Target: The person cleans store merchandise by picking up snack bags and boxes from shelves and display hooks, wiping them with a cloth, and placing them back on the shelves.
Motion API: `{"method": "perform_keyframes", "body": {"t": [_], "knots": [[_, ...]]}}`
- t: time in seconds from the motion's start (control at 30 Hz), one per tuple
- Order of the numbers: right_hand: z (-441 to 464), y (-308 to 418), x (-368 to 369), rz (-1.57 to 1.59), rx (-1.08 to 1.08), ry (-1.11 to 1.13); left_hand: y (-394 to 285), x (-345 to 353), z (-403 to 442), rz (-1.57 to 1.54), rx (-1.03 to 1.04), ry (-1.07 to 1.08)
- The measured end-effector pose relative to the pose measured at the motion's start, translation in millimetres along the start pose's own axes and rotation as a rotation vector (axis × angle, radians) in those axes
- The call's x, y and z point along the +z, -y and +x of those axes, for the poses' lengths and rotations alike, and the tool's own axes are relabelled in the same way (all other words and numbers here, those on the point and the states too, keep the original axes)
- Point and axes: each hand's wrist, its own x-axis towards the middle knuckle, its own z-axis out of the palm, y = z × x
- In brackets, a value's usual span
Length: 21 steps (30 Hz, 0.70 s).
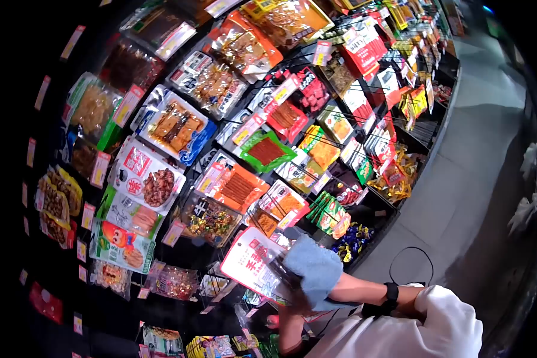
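Note:
A white package with red lettering [253, 259] is held tilted in front of the shelves. My left hand [293, 304], partly in shadow, holds its lower right end. A grey-blue cloth [316, 268] lies against the package's right side and drapes over my right hand, whose fingers are hidden beneath it. The bare right forearm [358, 290] reaches in from the right, with a black band [391, 293] at the wrist.
Shelves of packed foods fill the left and middle, among them a green packet [267, 151] and a blue-edged tray pack [174, 126]. Price tags [100, 169] stick out on hooks. A grey tiled floor [477, 137] runs along the right. A white sleeve [453, 316] shows below.

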Motion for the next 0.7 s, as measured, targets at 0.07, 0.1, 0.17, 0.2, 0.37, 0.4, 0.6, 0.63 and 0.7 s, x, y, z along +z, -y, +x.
{"method": "perform_keyframes", "body": {"t": [0.07, 0.1, 0.17, 0.2, 0.37, 0.4, 0.6, 0.63, 0.7], "knots": [[5.1, 17.9, -0.1, -0.635, -0.210, 0.128, 3.1, -2.8, 4.0, -0.023, -0.030, -0.013], [0.2, 11.7, 8.6, -0.456, -0.167, 0.043, 5.9, -3.5, 2.5, -0.031, -0.038, -0.020], [8.9, 24.0, 6.1, -0.641, -0.231, 0.035, 10.3, -5.5, 1.5, -0.064, -0.066, -0.039], [10.7, 27.8, 6.0, -0.823, -0.307, 0.033, 13.5, -7.6, 1.4, -0.084, -0.085, -0.052], [5.4, -15.1, 10.3, -0.944, -0.226, 0.023, 35.8, -16.5, 4.0, -0.194, -0.171, -0.121], [11.6, 6.2, 10.1, -0.866, -0.141, -0.012, 34.3, -13.8, 2.0, -0.178, -0.154, -0.138], [21.5, 23.8, 30.4, -0.621, 0.062, -0.113, 11.0, -17.7, -1.3, -0.154, -0.146, -0.075], [24.7, 26.8, 36.4, -0.642, 0.108, -0.078, 2.9, -19.6, -6.2, -0.175, -0.182, -0.091], [20.2, 14.6, 44.9, -0.659, 0.132, -0.005, 0.5, -34.5, -9.3, -0.246, -0.257, -0.090]]}}
